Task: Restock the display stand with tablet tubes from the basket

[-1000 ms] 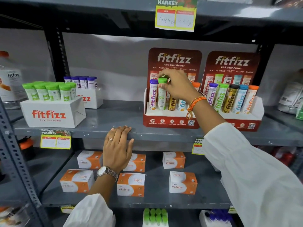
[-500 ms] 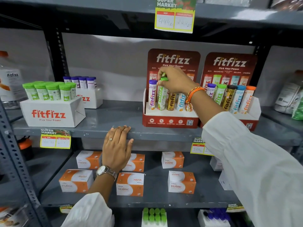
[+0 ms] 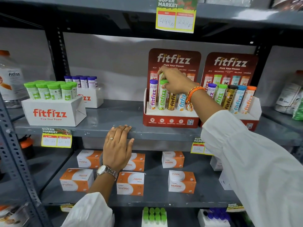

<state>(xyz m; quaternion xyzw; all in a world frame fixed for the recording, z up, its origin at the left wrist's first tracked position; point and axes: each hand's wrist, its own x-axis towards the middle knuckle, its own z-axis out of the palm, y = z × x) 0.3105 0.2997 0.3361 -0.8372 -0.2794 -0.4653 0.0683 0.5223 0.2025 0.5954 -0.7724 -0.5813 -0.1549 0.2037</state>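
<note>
The left red fitfizz display stand [image 3: 170, 122] sits on the middle shelf with a front row of purple, green, gold and blue tubes. My right hand [image 3: 176, 82] reaches over it, its fingertips pinched around the cap of the green-capped tube [image 3: 162, 99]. That tube stands upright in the second slot, level with the purple-capped tube [image 3: 153, 97]. My left hand [image 3: 118, 148] lies flat on the front edge of the shelf [image 3: 101, 131] and holds nothing. No basket is in view.
A second red stand [image 3: 229, 63], holding several tubes, stands right of the first. At the left are a white fitfizz box [image 3: 52, 113] of green-capped tubes and a box of purple-capped tubes [image 3: 89, 97] behind it. Orange Vizinc boxes [image 3: 130, 185] lie on the shelf below.
The green-capped tube went from tilted and raised to upright and lower in its slot, its cap now level with the purple one. My right hand stayed on it. My left hand has not moved.
</note>
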